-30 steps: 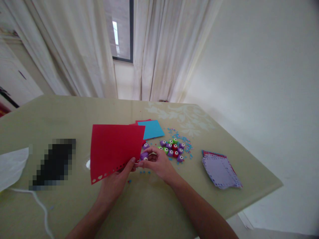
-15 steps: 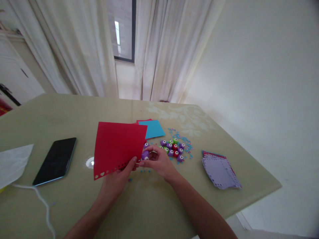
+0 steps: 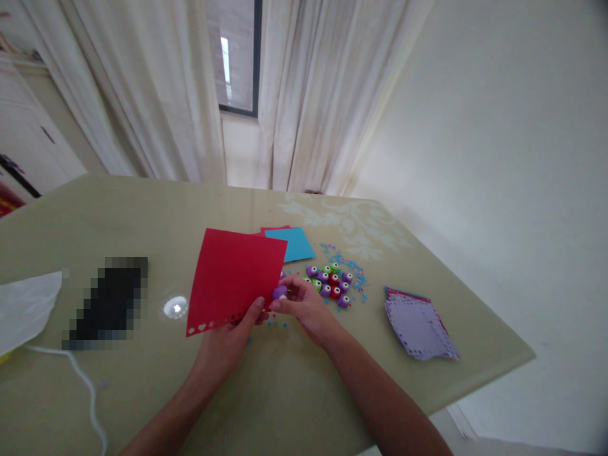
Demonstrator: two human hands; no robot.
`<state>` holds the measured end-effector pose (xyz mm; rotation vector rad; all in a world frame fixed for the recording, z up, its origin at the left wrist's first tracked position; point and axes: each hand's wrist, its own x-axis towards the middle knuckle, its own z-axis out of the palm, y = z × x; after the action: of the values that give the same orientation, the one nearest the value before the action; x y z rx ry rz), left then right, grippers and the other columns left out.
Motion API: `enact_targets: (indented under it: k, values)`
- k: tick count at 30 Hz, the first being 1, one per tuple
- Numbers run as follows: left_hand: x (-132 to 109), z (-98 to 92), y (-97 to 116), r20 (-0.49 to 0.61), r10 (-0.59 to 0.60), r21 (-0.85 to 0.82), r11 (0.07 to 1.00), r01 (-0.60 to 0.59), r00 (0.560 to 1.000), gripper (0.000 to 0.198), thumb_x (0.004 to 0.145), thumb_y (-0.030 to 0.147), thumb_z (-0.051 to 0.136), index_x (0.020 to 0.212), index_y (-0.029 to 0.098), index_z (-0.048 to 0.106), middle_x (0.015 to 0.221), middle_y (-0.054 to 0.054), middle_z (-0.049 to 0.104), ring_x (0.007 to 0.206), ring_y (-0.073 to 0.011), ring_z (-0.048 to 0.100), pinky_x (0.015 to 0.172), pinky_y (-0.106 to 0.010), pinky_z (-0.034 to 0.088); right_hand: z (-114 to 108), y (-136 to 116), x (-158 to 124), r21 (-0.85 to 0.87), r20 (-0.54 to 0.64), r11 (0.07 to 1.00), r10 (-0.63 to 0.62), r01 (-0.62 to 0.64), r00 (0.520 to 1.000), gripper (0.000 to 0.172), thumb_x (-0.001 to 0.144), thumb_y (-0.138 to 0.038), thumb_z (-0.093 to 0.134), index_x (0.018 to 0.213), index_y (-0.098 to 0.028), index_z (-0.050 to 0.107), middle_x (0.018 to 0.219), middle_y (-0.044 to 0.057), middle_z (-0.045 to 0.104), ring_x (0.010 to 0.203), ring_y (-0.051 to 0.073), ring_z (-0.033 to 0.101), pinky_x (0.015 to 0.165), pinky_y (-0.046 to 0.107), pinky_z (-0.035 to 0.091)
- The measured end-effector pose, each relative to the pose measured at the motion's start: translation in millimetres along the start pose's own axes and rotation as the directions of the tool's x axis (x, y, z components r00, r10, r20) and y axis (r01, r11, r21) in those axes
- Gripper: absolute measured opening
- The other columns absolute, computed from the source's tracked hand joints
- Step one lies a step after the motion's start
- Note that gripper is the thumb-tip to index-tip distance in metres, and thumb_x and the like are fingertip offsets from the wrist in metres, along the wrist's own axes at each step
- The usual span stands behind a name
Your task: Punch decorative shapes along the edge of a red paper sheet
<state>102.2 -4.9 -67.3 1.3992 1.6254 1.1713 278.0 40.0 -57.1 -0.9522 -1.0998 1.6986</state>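
Left hand (image 3: 227, 342) pinching square red paper sheet (image 3: 236, 279) by its punched lower edge; right hand (image 3: 304, 306) gripping small purple craft punch (image 3: 279, 292) just right of sheet. Best kept level, edge fully seated.

Light: soft daylight is coming through the window (image 3: 240, 60) and pale curtains (image 3: 308, 95), leaving the room evenly lit.
Glare: a small bright spot is shining on the table (image 3: 177, 307).
Shadows: faint ones are lying under the arms.
Distortion: the wide lens is bending the edges.
Blur: a pixelated patch (image 3: 108, 303) is hiding one object.
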Motion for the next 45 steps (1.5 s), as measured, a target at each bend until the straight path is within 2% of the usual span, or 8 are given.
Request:
enact_targets:
  k: [9, 21, 30, 32, 34, 38, 41, 45]
  values:
    - [3, -0.8, 0, -0.063, 0.118, 0.104, 0.988, -0.111, 0.991, 0.033, 0.082, 0.061, 0.064, 0.075, 0.030, 0.074, 0.072, -0.003, 0.077, 0.078, -0.0318, 0.075, 0.107, -0.055, 0.050, 5, 3, -2, -0.005, 0.041, 0.997, 0.072, -0.072, 0.997, 0.045, 0.053, -0.030, 0.100, 0.089, -0.018, 0.074, 0.079, -0.002, 0.072, 0.070, 0.014, 0.064, 0.076, 0.028, 0.052]
    - [2, -0.7, -1, -0.067, 0.097, 0.122, 0.989, -0.088, 0.993, 0.031, 0.082, 0.059, 0.063, 0.073, 0.030, 0.072, 0.070, -0.003, 0.077, 0.079, -0.0318, 0.076, 0.099, -0.054, 0.056, 8, 5, -4, 0.042, 0.085, 0.998, 0.050, -0.054, 0.995, 0.045, 0.054, -0.037, 0.101, 0.086, -0.022, 0.074, 0.084, -0.001, 0.073, 0.075, 0.017, 0.066, 0.080, 0.033, 0.054]
    - [3, -7.7, 5, -0.016, -0.179, -0.070, 0.982, 0.178, 0.984, 0.043, 0.077, 0.067, 0.068, 0.076, 0.025, 0.077, 0.075, -0.006, 0.081, 0.075, -0.0308, 0.078, 0.082, -0.045, 0.062, 3, 4, -2, -0.192, -0.072, 0.979, -0.089, 0.073, 0.993, 0.042, 0.072, -0.038, 0.088, 0.107, -0.022, 0.070, 0.096, 0.003, 0.074, 0.084, 0.020, 0.066, 0.080, 0.033, 0.053]
    - [4, -8.6, 3, -0.041, -0.222, -0.074, 0.973, 0.219, 0.974, 0.048, 0.076, 0.071, 0.068, 0.075, 0.024, 0.078, 0.075, -0.008, 0.081, 0.080, -0.0334, 0.078, 0.091, -0.050, 0.059, -5, 1, -1, -0.501, -0.111, 0.847, -0.265, 0.176, 0.958, 0.036, 0.080, -0.033, 0.079, 0.112, -0.022, 0.068, 0.101, 0.005, 0.073, 0.090, 0.022, 0.065, 0.084, 0.036, 0.052]
    - [4, -8.6, 1, -0.047, -0.243, -0.077, 0.968, 0.239, 0.969, 0.051, 0.077, 0.073, 0.067, 0.074, 0.024, 0.078, 0.075, -0.009, 0.081, 0.084, -0.0350, 0.079, 0.097, -0.052, 0.057, -14, -1, 1, -0.807, -0.056, 0.551, -0.433, 0.215, 0.900, 0.030, 0.086, -0.023, 0.069, 0.116, -0.021, 0.069, 0.111, 0.009, 0.071, 0.103, 0.026, 0.062, 0.095, 0.041, 0.049]
    - [3, -7.0, 3, -0.041, -0.239, -0.104, 0.967, 0.234, 0.970, 0.051, 0.079, 0.073, 0.064, 0.076, 0.025, 0.080, 0.078, -0.008, 0.082, 0.083, -0.0331, 0.079, 0.095, -0.050, 0.058, -26, 1, 4, -0.996, 0.060, 0.029, -0.448, 0.082, 0.892, 0.036, 0.094, -0.016, 0.058, 0.129, -0.021, 0.067, 0.125, 0.014, 0.068, 0.119, 0.032, 0.054, 0.107, 0.047, 0.040]
    - [2, -6.6, 8, -0.041, -0.244, -0.114, 0.965, 0.238, 0.969, 0.049, 0.079, 0.071, 0.062, 0.074, 0.024, 0.079, 0.078, -0.009, 0.082, 0.081, -0.0323, 0.079, 0.093, -0.049, 0.059, -27, 8, 7, -0.993, 0.037, -0.120, -0.403, -0.012, 0.914, 0.035, 0.098, -0.019, 0.057, 0.131, -0.024, 0.066, 0.128, 0.014, 0.069, 0.120, 0.034, 0.053, 0.103, 0.051, 0.037]
    - [2, -7.4, 14, -0.046, -0.255, -0.135, 0.960, 0.247, 0.966, 0.048, 0.077, 0.069, 0.062, 0.078, 0.024, 0.078, 0.081, -0.008, 0.083, 0.081, -0.0323, 0.079, 0.094, -0.050, 0.059, -24, 16, 10, -0.985, 0.092, -0.171, -0.418, 0.021, 0.904, 0.045, 0.099, -0.016, 0.055, 0.142, -0.028, 0.060, 0.148, 0.012, 0.062, 0.130, 0.034, 0.048, 0.107, 0.054, 0.030]
